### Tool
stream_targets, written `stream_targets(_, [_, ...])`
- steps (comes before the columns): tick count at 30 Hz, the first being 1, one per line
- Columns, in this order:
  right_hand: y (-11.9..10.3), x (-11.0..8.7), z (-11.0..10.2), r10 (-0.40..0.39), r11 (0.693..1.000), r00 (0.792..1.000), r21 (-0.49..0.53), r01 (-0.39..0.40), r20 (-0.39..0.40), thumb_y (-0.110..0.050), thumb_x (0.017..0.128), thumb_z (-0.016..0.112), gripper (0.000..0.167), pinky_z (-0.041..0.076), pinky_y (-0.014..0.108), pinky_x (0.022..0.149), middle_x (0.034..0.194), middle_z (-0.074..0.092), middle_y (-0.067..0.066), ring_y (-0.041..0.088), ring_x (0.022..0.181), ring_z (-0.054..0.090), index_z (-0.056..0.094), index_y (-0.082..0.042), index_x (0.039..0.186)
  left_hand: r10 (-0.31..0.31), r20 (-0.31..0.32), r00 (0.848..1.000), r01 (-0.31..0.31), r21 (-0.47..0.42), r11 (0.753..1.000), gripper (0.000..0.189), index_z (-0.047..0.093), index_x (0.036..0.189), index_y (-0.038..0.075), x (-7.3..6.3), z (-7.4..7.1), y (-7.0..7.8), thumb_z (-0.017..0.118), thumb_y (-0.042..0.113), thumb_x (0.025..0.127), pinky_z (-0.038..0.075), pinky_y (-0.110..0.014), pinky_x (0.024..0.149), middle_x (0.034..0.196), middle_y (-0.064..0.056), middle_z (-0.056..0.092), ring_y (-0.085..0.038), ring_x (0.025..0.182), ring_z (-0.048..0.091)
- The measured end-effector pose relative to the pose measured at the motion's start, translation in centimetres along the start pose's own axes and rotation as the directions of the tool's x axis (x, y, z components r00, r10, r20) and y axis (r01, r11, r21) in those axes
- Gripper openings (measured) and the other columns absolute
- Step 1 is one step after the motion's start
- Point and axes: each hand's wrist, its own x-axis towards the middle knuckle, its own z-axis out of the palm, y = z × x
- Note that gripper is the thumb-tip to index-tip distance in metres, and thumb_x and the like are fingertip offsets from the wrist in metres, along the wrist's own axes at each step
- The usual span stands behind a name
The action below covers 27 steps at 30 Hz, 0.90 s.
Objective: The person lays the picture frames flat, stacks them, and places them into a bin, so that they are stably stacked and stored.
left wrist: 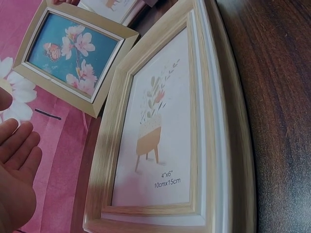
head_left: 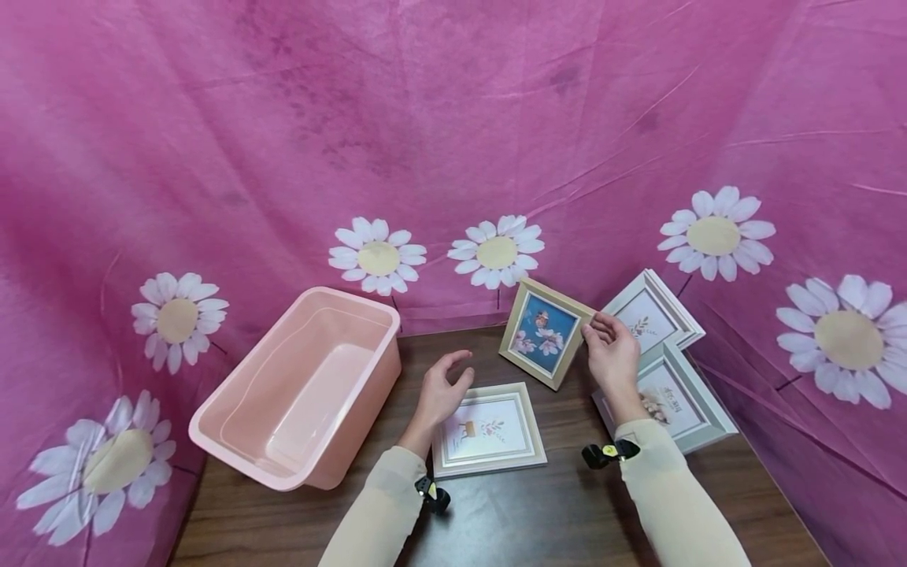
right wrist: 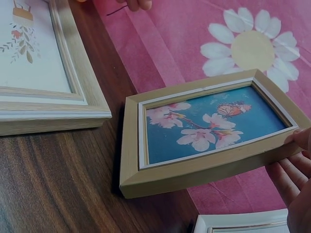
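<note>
beige sleeves [head_left: 676, 504] reach forward. the right hand [head_left: 613, 354] pinches a corner of the butterfly frame [head_left: 546, 334], which extends leftward; the left hand [head_left: 441, 392], loosely spread, is near the plant frame [head_left: 492, 429].

A brown table [head_left: 510, 520] bears a pink tub [head_left: 372, 405], beige frame [head_left: 489, 429] and pale frames [head_left: 683, 402]

Right fingers [right wrist: 285, 180] partly hide tan frame [right wrist: 209, 124]; lettering [head_left: 673, 399] on grey frame [head_left: 692, 390] illegible
</note>
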Motion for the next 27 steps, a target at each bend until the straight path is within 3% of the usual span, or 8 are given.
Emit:
stream_targets(22, [-1.3,-0.9,-0.7,-0.065,0.998,0.998,0.012,0.065,-0.022,0.001,0.101,0.069,0.036,0.052,0.001,0.083,0.124,0.07,0.036,-0.02,0.084,0.061,0.063,0.017,0.133,0.034,-0.025,0.999,-0.035,-0.026,0.999,0.036,0.071,0.135,-0.001,-0.3,-0.2,-0.2,0.069,0.011,0.1,0.051,-0.056,0.118,0.135,-0.02,0.074,-0.043,0.133,0.066])
stream_targets(24, [-1.5,-1.0,-0.7,-0.073,0.997,0.997,0.018,0.073,-0.033,0.002,0.1,0.069,0.036,0.052,0.002,0.084,0.118,0.072,0.028,-0.019,0.085,0.062,0.064,0.017,0.132,0.031,-0.029,0.999,-0.032,-0.037,0.999,0.036,0.071,0.135,0.0,-0.3,-0.2,-0.1,0.069,0.011,0.1,0.051,-0.056,0.117,0.135,-0.02,0.074,-0.043,0.132,0.066])
stream_targets(27, [-1.9,-1.1,-0.9,-0.083,0.996,0.995,0.034,0.084,-0.05,0.003,0.1,0.069,0.035,0.053,0.003,0.084,0.105,0.074,0.001,-0.018,0.085,0.063,0.064,0.017,0.131,0.034,-0.029,0.999,-0.036,-0.056,0.998,0.037,0.071,0.135,-0.002,-0.3,-0.3,0.0,0.069,0.011,0.101,0.051,-0.057,0.116,0.135,-0.021,0.074,-0.045,0.13,0.067])
